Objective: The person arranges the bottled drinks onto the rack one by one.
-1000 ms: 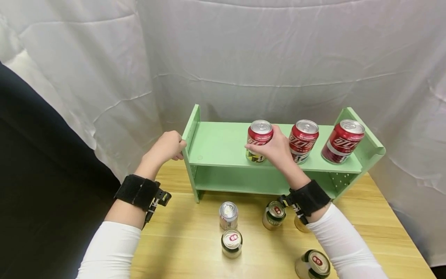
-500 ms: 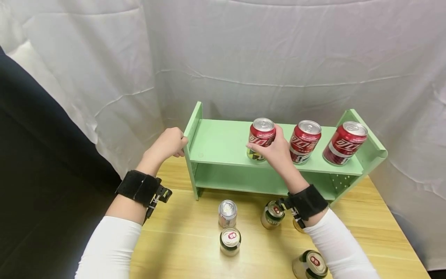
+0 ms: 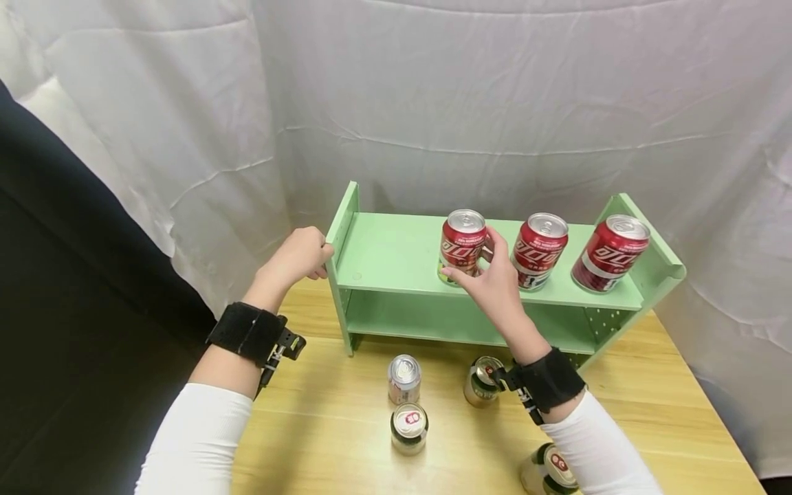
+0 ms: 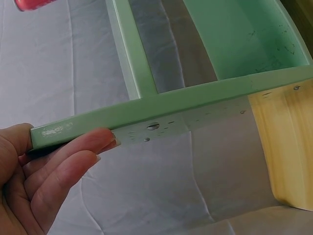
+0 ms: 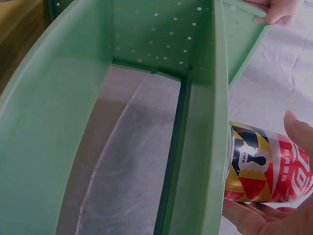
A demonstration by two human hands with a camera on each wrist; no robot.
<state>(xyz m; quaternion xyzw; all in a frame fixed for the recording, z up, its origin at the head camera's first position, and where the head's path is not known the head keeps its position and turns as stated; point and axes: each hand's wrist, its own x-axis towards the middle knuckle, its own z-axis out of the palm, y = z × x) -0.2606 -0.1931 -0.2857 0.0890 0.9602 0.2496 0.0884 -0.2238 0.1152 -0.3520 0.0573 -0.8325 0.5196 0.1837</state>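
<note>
A two-tier green shelf stands on the wooden table. My left hand grips the edge of its left side panel, thumb on one face and fingers on the other. A red cola can stands upright on the upper board, left of two similar cans. Around this can is my right hand, its fingers spread loosely. In the right wrist view, the thumb stands off from the can's side, while the other fingers lie along its opposite side.
Two more red cans, a middle can and a right can, stand on the upper board. In front of the shelf are a silver can and several gold-green cans, including a left one. A pale curtain hangs behind.
My right hand has loosened from the left red can and shifted slightly right, showing more of its label. The can stays on the board. My left hand keeps its grip on the shelf.
</note>
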